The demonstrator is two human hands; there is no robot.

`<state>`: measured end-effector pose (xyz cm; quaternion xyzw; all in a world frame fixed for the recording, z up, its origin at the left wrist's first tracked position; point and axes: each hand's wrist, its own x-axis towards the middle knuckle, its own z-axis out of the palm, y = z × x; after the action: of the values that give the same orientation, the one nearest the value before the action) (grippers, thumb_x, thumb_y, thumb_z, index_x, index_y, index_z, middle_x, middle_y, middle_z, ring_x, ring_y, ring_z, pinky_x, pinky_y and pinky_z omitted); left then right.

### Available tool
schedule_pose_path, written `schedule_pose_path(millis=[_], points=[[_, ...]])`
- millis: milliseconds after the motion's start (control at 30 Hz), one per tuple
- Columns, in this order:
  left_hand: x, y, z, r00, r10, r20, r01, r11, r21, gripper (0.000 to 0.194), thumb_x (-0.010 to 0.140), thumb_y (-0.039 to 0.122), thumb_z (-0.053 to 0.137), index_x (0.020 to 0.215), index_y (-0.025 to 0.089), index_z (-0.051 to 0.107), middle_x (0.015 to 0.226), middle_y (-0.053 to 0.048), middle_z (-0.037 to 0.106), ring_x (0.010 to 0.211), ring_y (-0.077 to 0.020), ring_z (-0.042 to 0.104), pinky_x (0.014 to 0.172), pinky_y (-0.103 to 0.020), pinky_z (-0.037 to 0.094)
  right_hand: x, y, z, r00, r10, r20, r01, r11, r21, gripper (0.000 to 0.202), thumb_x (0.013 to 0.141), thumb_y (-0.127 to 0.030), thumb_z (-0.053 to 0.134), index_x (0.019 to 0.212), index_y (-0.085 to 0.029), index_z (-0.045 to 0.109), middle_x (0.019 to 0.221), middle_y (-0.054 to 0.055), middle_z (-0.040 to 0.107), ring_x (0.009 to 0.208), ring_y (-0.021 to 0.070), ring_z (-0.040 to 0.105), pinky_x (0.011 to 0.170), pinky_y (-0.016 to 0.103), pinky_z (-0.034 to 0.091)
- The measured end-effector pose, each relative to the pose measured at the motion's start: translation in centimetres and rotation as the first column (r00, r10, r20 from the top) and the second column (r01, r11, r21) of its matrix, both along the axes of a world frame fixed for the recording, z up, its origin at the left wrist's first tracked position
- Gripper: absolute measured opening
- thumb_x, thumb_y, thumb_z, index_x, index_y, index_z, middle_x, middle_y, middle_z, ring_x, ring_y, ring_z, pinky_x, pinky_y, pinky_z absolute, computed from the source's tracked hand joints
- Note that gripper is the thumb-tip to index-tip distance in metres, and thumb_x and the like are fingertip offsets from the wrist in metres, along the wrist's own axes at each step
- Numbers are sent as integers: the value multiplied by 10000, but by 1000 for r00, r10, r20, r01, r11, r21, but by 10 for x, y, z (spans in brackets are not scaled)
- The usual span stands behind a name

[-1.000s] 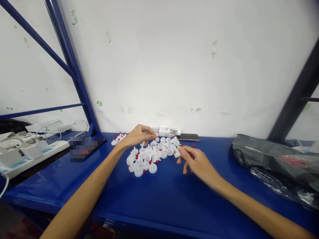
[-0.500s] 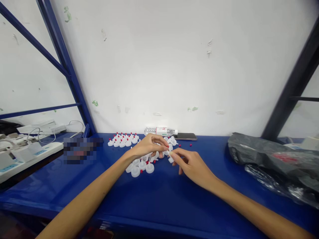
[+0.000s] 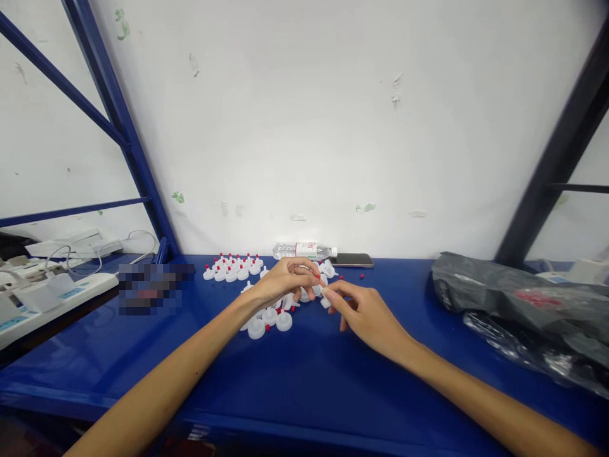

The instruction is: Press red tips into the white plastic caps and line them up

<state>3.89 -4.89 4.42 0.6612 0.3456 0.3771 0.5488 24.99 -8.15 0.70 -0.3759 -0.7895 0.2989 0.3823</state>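
My left hand [image 3: 291,279] has thumb and fingertips pinched together on a small red tip cap [image 3: 318,277]. Right beside it, my right hand [image 3: 359,310] grips a white spout cap [image 3: 325,302] between thumb and forefinger, mostly covered by the fingers. The two sets of fingertips nearly meet. Below and behind the left hand lie loose white spout caps [image 3: 256,328], with several red tip caps [image 3: 268,328] among them. Further left, white spout caps fitted with red tips [image 3: 231,273] stand upright in rows.
Behind the hands, a clear plastic bottle [image 3: 304,251] lies near the wall, beside a phone [image 3: 353,259]. A grey plastic bag [image 3: 504,295] covers the right of the blue table [image 3: 304,387]. Power strips with plugs [image 3: 57,301] sit at far left.
The whole view has shifted slightly. Both hands hold nearly the same pose at the same spot, with only small finger movement around the red tip cap and the white spout cap.
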Motion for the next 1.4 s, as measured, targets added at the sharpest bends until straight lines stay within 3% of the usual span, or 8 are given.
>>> schedule_pose_path(millis=[133, 333, 1000, 1233, 1400], points=[[-1, 1, -1, 1000, -4, -4, 4, 1000, -2, 252, 757, 290, 801, 904, 140, 661, 871, -84, 755, 609, -139, 708, 408, -168, 424, 1, 0, 0, 1000, -14, 10, 14, 1000, -9, 356, 991, -526, 482, 973, -244, 698, 786, -15, 730, 511, 144, 664, 564, 254, 482], [-1, 1, -3, 1000, 1, -12, -1, 1000, 28, 269, 769, 317, 803, 927, 135, 683, 903, -100, 752, 620, -149, 716, 410, -169, 432, 0, -1, 2, 999, -36, 0, 36, 999, -11, 356, 982, -532, 489, 980, -241, 695, 801, -3, 739, 507, 151, 664, 559, 260, 486], [7, -5, -5, 990, 117, -77, -101, 978, 183, 328, 795, 439, 780, 867, 124, 724, 680, -36, 692, 536, -147, 690, 397, -183, 429, 2, -1, 5, 994, -110, -26, 110, 994, 13, 315, 959, -525, 538, 980, -247, 684, 806, -8, 742, 515, 150, 672, 536, 255, 456], [14, -11, -6, 976, 167, -137, -129, 958, 255, 383, 759, 460, 806, 928, 130, 710, 1021, -117, 754, 527, -125, 689, 392, -186, 439, 2, 0, 1, 992, -124, -30, 124, 992, -16, 343, 929, -572, 573, 967, -240, 650, 760, -12, 737, 538, 171, 689, 574, 267, 468], [16, -12, -7, 973, 181, -142, -137, 951, 277, 356, 752, 436, 816, 925, 144, 708, 1027, -109, 754, 518, -127, 689, 405, -192, 432, 1, 0, -4, 992, -113, -50, 110, 992, -56, 359, 898, -592, 609, 933, -240, 548, 746, -19, 727, 538, 177, 685, 568, 274, 466]])
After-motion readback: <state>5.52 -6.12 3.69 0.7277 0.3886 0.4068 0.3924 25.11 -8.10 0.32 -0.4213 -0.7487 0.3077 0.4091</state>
